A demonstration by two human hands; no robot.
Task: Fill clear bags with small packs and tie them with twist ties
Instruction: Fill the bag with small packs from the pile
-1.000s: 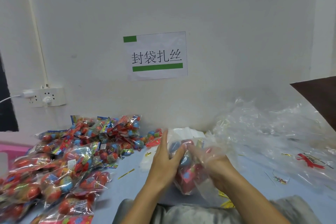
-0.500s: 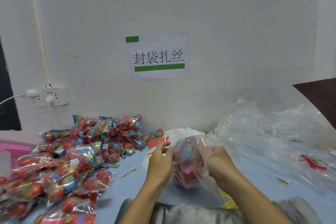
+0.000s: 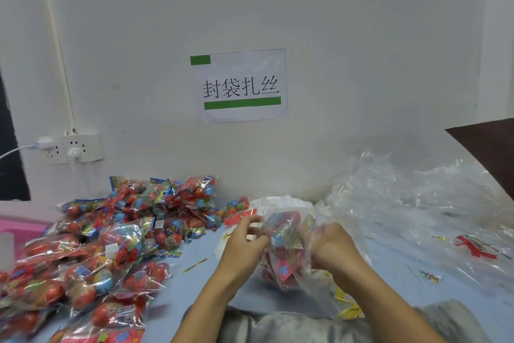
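- Far left: a socket strip [image 3: 73,148] on the wall, one plug and cable in it.
- Left of the counter [image 3: 200,248]: a heap of filled bags [image 3: 91,253], red and blue packs inside. Whether each is tied cannot be told; they appear to be finished work.
- Just right of the heap: a loose twist tie [image 3: 194,265] lying on the counter, apart from both hands.
- Centre left: the left hand [image 3: 242,245], fingers curled and pinching the left side of the bag [image 3: 286,248].
- Centre: the bag is held up between the two hands, above the counter's near edge, with packs [image 3: 283,237] already in it and its film still loose. No tie is seen on it; judged to be filled or nearly so, with gathering the neck and tying left.
- Centre right: the right hand [image 3: 331,245], fingers clenched on the bag's right side through the film.
- Right: a pile of empty bags [image 3: 417,198], so many more remain to fill.
- Wall above: a paper sign [image 3: 240,85].
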